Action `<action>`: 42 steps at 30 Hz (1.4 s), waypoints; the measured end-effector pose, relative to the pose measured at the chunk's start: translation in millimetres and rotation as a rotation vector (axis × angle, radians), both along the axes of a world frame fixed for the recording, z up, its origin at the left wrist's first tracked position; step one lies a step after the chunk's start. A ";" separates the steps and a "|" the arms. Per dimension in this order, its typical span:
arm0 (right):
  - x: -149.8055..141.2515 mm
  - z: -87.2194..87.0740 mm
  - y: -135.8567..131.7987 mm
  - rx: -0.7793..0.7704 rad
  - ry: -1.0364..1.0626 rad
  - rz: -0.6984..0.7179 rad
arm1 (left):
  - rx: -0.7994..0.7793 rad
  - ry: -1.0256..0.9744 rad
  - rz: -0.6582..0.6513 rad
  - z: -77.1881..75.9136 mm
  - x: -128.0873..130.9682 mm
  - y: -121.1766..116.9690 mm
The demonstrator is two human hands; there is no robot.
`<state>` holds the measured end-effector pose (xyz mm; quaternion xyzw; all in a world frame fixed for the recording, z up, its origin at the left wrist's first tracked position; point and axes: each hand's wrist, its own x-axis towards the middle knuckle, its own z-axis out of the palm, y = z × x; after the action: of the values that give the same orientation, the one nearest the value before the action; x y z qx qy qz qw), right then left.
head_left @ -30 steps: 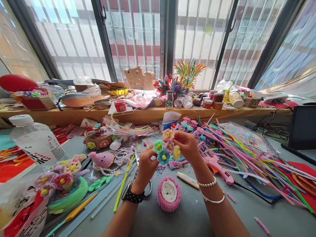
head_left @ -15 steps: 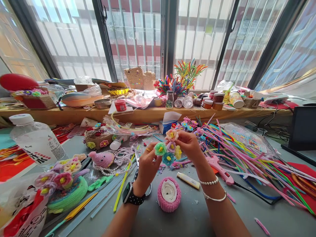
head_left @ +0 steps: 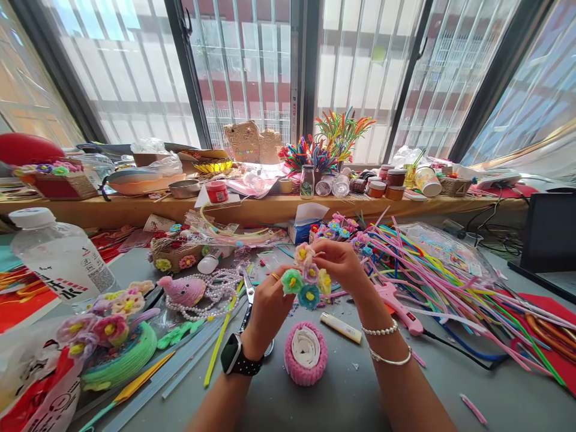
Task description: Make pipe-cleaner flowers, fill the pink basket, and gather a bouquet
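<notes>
A small bunch of fuzzy pipe-cleaner flowers (head_left: pixel 309 273) in peach, green, lilac, blue and yellow is held up between my hands. My left hand (head_left: pixel 272 306) is closed behind the green flower, around the lower part of the bunch, where the stems are hidden. With thumb and fingers my right hand (head_left: pixel 341 267) pinches the peach flower at the top. Below them on the table stands a round pink fuzzy pot (head_left: pixel 306 354) with rolled white material inside. A pale lighter (head_left: pixel 341 327) lies to its right. Scissors (head_left: pixel 248 294) lie partly behind my left hand.
A pink glue gun (head_left: pixel 400 309) with a black cord and a heap of pipe cleaners (head_left: pixel 450 288) lie to the right. At left are a plastic bottle (head_left: pixel 58 258), bead strings (head_left: pixel 225 288), a pink knitted figure (head_left: pixel 183 290) and a green flower piece (head_left: pixel 123 357). Jars line the sill behind.
The peach flower has shifted left and turned under my right fingers, and the bunch has tilted slightly. My left hand keeps its hold. The whole view has moved a little.
</notes>
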<state>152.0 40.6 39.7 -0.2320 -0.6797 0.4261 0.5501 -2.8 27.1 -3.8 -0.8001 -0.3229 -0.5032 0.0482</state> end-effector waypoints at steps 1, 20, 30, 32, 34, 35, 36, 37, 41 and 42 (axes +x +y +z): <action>-0.8 0.8 -0.5 0.001 -0.008 0.003 | -0.020 0.013 -0.006 0.1 0.2 -0.3; 2.6 0.4 8.6 -0.169 0.384 -0.386 | -0.682 -0.640 -0.092 6.8 0.9 4.2; -29.1 2.3 -4.0 -0.228 0.309 -0.226 | -0.779 -0.750 -0.169 14.9 0.1 3.9; -33.9 1.2 -5.4 -0.224 0.274 -0.207 | -0.807 -0.740 -0.225 16.1 1.0 2.6; -35.7 -0.1 -5.6 -0.216 0.261 -0.200 | -0.840 -0.728 -0.279 16.4 1.6 1.8; -35.8 -0.7 -5.5 -0.208 0.256 -0.202 | -0.853 -0.724 -0.296 16.1 1.7 1.7; -35.4 -1.3 -5.3 -0.197 0.252 -0.207 | -0.863 -0.720 -0.305 15.5 1.6 1.8; -34.9 -1.6 -5.1 -0.186 0.247 -0.215 | -0.867 -0.717 -0.310 14.8 1.4 2.1; -33.4 -1.6 -5.3 -0.148 0.220 -0.255 | -0.867 -0.726 -0.307 12.2 0.2 4.1; -33.6 -1.3 -5.7 -0.140 0.209 -0.262 | -0.867 -0.732 -0.302 11.9 0.0 4.4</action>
<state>118.5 34.9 38.4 -0.3109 -0.5513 0.4190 0.6510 -2.7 31.5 8.1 -0.5581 -0.3774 -0.5702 -0.4701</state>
